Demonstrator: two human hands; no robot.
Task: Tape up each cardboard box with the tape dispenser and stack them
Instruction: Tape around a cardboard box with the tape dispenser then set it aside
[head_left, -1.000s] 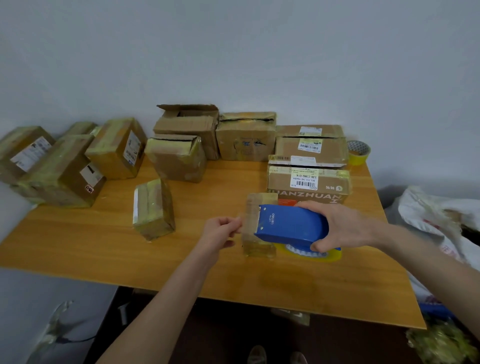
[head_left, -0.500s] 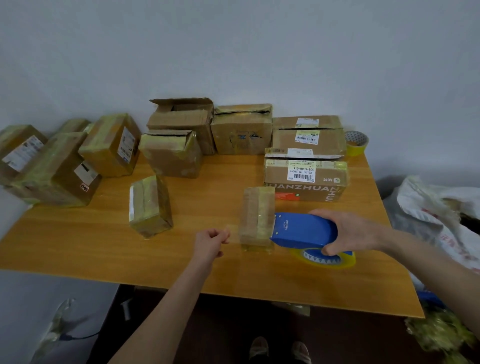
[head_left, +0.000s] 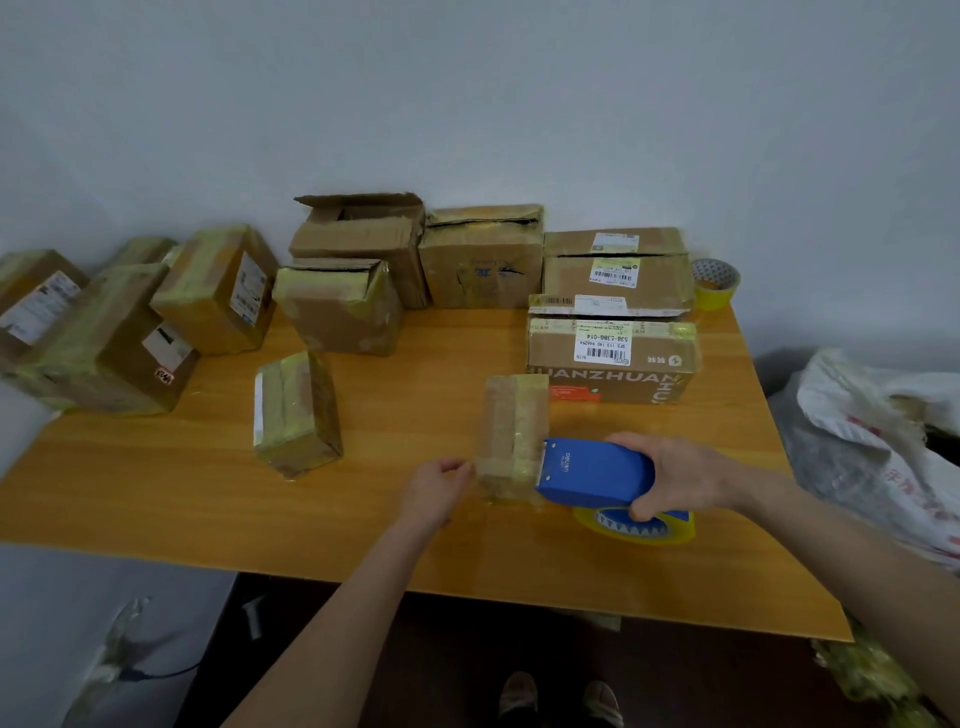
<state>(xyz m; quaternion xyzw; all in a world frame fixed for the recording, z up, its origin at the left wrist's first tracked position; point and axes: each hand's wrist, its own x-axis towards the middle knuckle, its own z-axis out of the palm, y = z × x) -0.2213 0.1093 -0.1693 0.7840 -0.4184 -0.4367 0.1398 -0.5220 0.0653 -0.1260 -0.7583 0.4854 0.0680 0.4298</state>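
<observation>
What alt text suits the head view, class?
A person's right hand holds a blue tape dispenser against a small cardboard box on a wooden table, the left hand at its other side. More boxes sit behind.

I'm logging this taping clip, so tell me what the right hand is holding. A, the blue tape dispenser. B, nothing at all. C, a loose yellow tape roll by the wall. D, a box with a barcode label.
A: the right hand grips the blue tape dispenser, whose front edge sits against the small upright box.
</observation>
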